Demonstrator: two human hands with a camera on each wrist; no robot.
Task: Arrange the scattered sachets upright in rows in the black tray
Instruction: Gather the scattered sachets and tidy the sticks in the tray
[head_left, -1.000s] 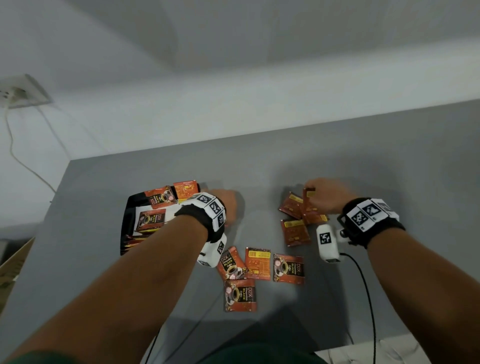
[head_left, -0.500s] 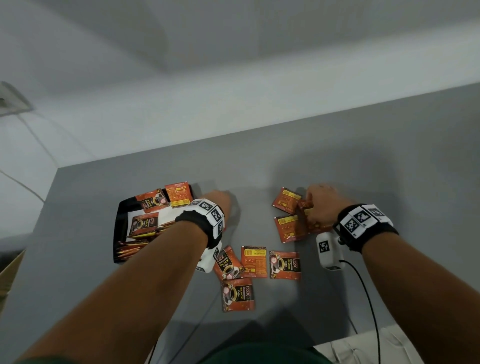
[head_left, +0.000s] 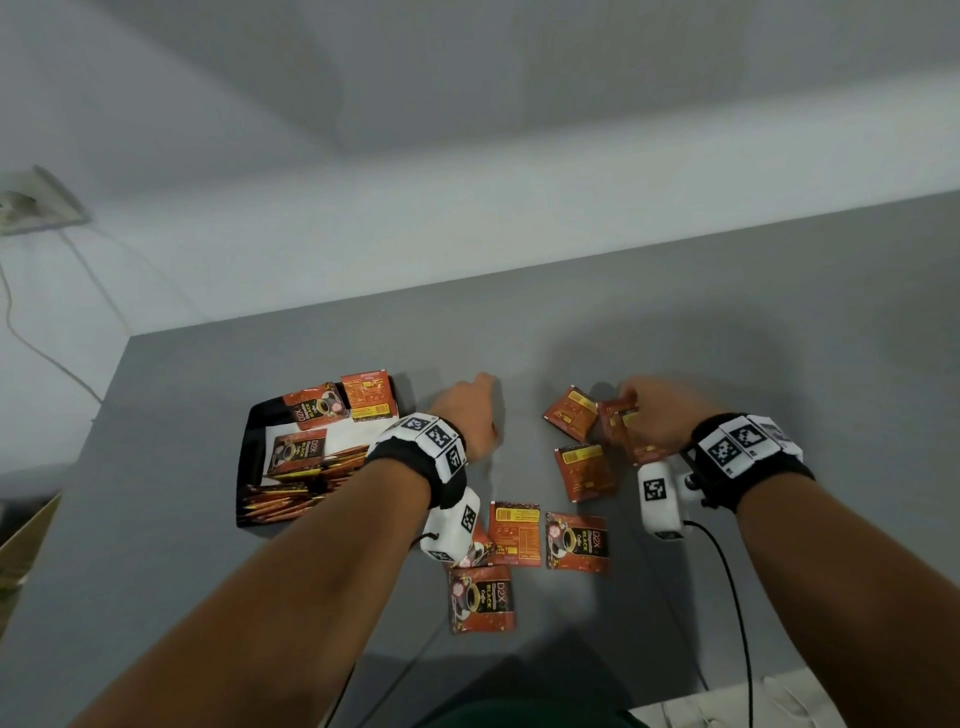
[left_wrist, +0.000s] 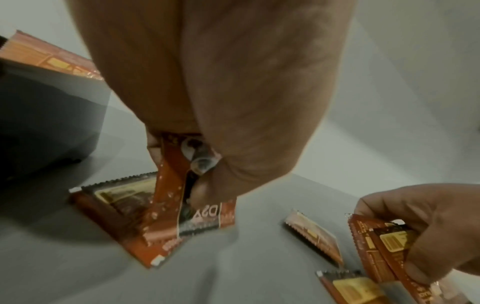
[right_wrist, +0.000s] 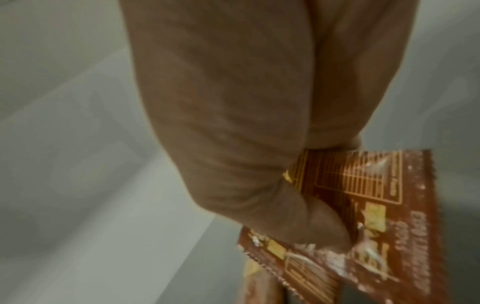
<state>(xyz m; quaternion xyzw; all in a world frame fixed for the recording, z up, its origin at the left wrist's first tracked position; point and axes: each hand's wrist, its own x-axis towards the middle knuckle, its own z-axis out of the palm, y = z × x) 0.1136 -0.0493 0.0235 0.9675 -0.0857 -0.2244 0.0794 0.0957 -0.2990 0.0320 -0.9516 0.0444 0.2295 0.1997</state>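
Red-brown foil fills the grip of both hands. The left hand (left_wrist: 221, 92) curls its fingers (left_wrist: 153, 152) round a small bunch of red-brown foil coffee sachets (left_wrist: 171, 185), seen only from the left wrist; the head camera shows just that hand's back (head_left: 467, 415). The right hand (head_left: 660, 415) pinches two more flat foil sachets (right_wrist: 363, 205) between thumb and fingers, their printed backs with yellow panels facing the right wrist camera. Below the left fingers a flat sachet (left_wrist: 124, 207) lies on the grey table (head_left: 779, 338), and the letters "D2X" can be read on the held bunch. Loose sachets (head_left: 576, 540) reading "D2X BLACK Coffee" lie nearer the person than both hands. Left of the left fingers stands the rectangular black tray (head_left: 254, 457), holding upright and leaning sachets.
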